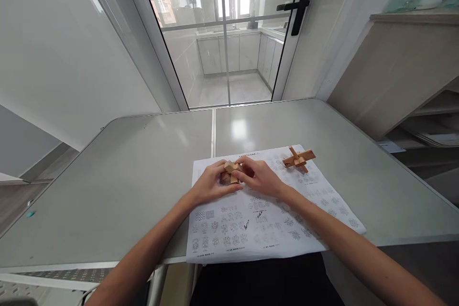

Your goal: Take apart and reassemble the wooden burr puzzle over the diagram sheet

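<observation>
Between my two hands is a small wooden burr puzzle [232, 167] of interlocking light-brown pieces, held just over a printed sheet [218, 217]. My left hand [211, 182] curls around its left and near side, thumb along the bottom. From the right, my right hand [258, 176] grips it with thumb and fingers, which hide part of the puzzle. A second wooden puzzle [299, 159], cross-shaped with crossing sticks, rests on the sheet's upper right, apart from my hands. Rows of small line diagrams and text cover the sheet.
The grey folding table [107, 191] has a seam down its middle. Behind it stands a glass door [229, 57] with a black handle [299, 8]. At the right is a wooden shelf unit [401, 67] with clear packages on top. A small teal bit [30, 213] lies near the left edge.
</observation>
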{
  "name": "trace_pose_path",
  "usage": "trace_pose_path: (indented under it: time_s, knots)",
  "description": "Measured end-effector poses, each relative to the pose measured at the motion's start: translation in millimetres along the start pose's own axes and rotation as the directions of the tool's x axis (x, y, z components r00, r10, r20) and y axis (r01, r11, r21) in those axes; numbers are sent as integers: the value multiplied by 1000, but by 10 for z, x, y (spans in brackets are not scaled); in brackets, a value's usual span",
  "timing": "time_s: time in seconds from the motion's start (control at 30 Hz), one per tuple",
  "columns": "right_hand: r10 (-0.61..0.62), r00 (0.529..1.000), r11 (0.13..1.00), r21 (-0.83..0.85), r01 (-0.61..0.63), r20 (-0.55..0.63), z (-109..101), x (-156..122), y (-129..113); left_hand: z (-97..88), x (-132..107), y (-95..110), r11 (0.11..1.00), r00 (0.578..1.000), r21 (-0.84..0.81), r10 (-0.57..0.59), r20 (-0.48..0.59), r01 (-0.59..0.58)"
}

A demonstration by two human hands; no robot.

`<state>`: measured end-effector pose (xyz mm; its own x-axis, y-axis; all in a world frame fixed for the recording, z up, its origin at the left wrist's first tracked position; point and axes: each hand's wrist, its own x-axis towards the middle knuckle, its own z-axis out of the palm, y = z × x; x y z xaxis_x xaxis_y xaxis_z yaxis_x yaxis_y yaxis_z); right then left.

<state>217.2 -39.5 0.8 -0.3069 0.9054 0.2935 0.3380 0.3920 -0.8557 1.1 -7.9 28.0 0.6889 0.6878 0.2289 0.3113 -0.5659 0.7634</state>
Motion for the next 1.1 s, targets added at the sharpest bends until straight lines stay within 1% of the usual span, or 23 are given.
trace_pose_path:
  time_s: [0.13,0.2,0.3,0.37,0.47,0.6,0.73,0.8,0.9,1.0,1.1]
  knots:
    - [-24,1000,998,-63,23,-19,10,-8,14,-7,-2,-9,999,1000,49,7,0,-7]
    - [-44,998,996,-76,41,-35,13,-13,21,1,-4,-11,998,1000,64,-1,18,0]
    - [-70,996,995,-69,66,-59,21,-20,23,37,-4,-33,995,998,98,-16,54,10]
    - [-74,993,997,-43,71,-86,27,-21,11,63,0,-69,989,999,150,-23,45,16]
    - [-32,993,998,43,37,-118,30,-19,-31,82,7,-151,965,998,256,-38,-55,50]
    - [64,990,980,194,-39,-127,20,-9,-103,72,4,-269,901,973,404,-69,-222,156]
    - [139,980,950,297,-93,-141,9,10,-133,77,-14,-315,845,949,483,-83,-303,228]
    - [180,974,929,348,-122,-139,8,22,-119,88,-20,-292,844,947,492,-55,-318,215]
    - [212,967,905,402,-139,-142,13,38,-81,101,-18,-213,879,952,461,24,-306,126]
    - [209,964,913,387,-132,-164,25,41,-58,96,-7,-125,919,951,392,86,-296,39]
    - [204,964,929,345,-136,-170,38,32,-63,76,4,-72,959,961,282,79,-266,-1]
